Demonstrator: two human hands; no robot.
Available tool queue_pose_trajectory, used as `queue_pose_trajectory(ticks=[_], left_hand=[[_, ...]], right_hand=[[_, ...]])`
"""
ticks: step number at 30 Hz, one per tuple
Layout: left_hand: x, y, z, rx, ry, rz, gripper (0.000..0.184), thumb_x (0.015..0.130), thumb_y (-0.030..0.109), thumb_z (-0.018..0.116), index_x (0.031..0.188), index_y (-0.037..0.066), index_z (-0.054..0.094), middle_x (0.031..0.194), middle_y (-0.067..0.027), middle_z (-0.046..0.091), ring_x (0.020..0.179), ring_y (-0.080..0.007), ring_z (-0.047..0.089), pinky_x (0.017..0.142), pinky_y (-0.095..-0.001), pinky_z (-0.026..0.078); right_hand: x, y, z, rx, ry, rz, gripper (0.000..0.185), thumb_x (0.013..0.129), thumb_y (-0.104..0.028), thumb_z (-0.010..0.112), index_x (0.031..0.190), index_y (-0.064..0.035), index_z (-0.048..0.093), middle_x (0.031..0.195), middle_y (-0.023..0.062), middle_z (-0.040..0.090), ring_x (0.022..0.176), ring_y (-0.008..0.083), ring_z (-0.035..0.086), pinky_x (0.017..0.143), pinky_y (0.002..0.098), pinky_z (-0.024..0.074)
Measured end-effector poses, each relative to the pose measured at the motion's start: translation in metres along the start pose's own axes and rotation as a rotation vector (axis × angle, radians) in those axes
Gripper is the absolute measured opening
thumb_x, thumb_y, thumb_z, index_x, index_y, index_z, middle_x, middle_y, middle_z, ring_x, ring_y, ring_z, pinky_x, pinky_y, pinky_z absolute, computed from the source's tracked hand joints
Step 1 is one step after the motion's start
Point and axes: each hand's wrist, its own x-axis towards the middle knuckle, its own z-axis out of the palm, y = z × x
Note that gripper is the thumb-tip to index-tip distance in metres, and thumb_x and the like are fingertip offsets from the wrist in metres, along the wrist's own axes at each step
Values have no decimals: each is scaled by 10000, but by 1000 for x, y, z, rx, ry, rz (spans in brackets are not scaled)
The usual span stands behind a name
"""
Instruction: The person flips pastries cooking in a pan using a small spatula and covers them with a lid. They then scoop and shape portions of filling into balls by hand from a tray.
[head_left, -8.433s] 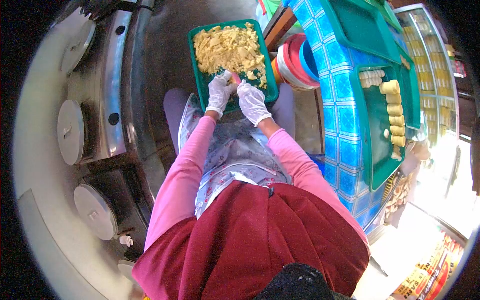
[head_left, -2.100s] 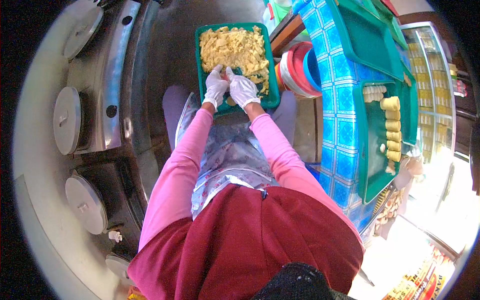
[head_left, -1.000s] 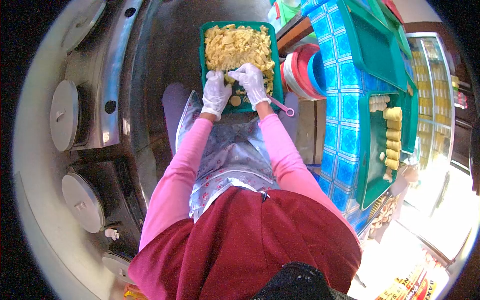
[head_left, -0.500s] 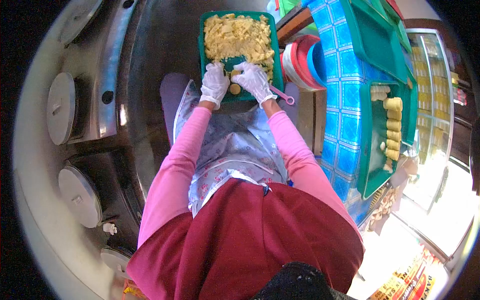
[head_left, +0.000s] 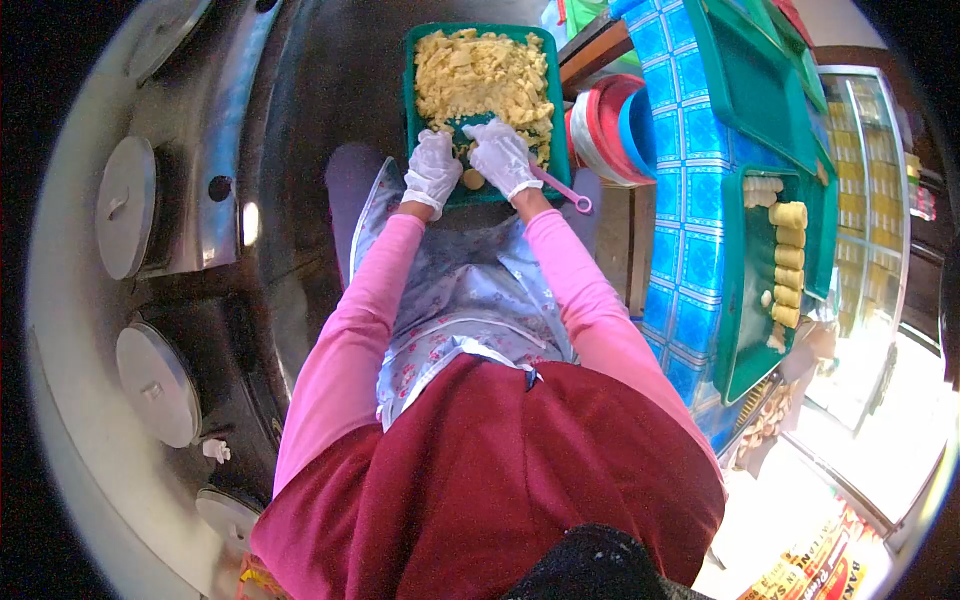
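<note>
A green tray (head_left: 412,85) rests at my lap, heaped with crumbly yellow dough (head_left: 480,75) in its far part. Both hands wear clear white gloves over its near part. My left hand (head_left: 434,168) has its fingers curled closed at the left side; what it holds, if anything, is hidden. My right hand (head_left: 500,158) is bent inward near a small round dough piece, fingers closed, its grip hidden. Another round dough piece (head_left: 473,180) lies on the tray between the hands. A pink spoon handle (head_left: 575,200) sticks out from under my right hand over the tray's right edge.
A blue checked table (head_left: 685,270) on the right bears green trays; one tray (head_left: 745,350) holds a row of yellow rolls (head_left: 789,252). Red and blue tubs (head_left: 605,125) stand beside it. On the left are a dark stove surface and round metal lids (head_left: 128,208).
Both hands were nearly together earlier and are now apart. The pink handle came into view beside my right hand about a second ago. The round dough piece between the hands is now plainly visible.
</note>
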Motion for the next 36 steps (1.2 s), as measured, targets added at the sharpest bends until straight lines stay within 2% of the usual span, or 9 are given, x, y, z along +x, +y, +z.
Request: queue_pose_trajectory(ticks=[2,6,7,14,19,23,27,30,36], left_hand=[[3,0,0,-9,-6,-10,305,688,113,712,957,27,597,988,-234,596,919,-413,624,763,-481,530],[2,2,-1,-15,-12,-14,283,702,119,703,949,29,599,990,-223,592,926,-406,620,776,-466,531],[3,3,-1,-17,-11,-24,282,702,117,699,951,28,599,990,-222,591,922,-406,620,775,-466,531],[3,0,5,-6,22,-25,287,699,102,687,958,24,593,992,-230,590,897,-408,624,762,-468,537],[3,2,4,-8,12,-23,296,687,98,691,955,21,591,985,-230,596,905,-412,620,769,-465,535],[4,0,5,-8,33,4,274,685,99,690,932,26,597,965,-222,607,910,-409,617,781,-465,530],[6,-2,5,12,17,42,236,727,87,654,950,25,610,987,-236,604,908,-414,629,780,-470,534],[5,-4,4,-27,24,26,220,761,102,646,965,27,616,1002,-245,602,912,-426,626,783,-482,529],[7,-7,4,-98,24,74,371,764,241,743,1047,44,606,984,-250,592,965,-449,581,807,-507,493]], right_hand=[[-1,11,-4,286,52,20,438,767,-189,673,1194,-96,696,1058,206,691,808,331,652,751,433,529],[-12,30,-21,1617,-150,533,385,915,-229,611,1235,-19,651,1036,60,700,754,160,613,664,279,505],[-14,34,-25,1758,-209,427,410,957,-244,579,1309,-35,596,1009,96,689,740,154,602,628,239,483],[-15,33,-38,1904,-158,474,384,954,-229,611,1304,-71,603,927,118,686,692,155,628,553,237,487],[-20,24,-45,1409,56,468,517,770,70,686,1261,-89,656,1152,58,677,842,124,636,653,283,563],[-24,24,-39,1168,86,470,472,771,-56,717,1237,-124,683,1112,92,715,898,178,679,779,314,561],[-42,-2,-22,250,96,-28,421,752,-251,663,1146,-115,719,1017,169,714,920,289,688,866,411,523],[-45,-26,-6,-108,41,-43,157,743,-160,591,824,-77,696,735,154,666,760,330,661,692,465,527],[-52,-43,12,-303,117,-46,112,757,-148,567,743,-87,659,748,117,647,776,279,648,641,399,511]])
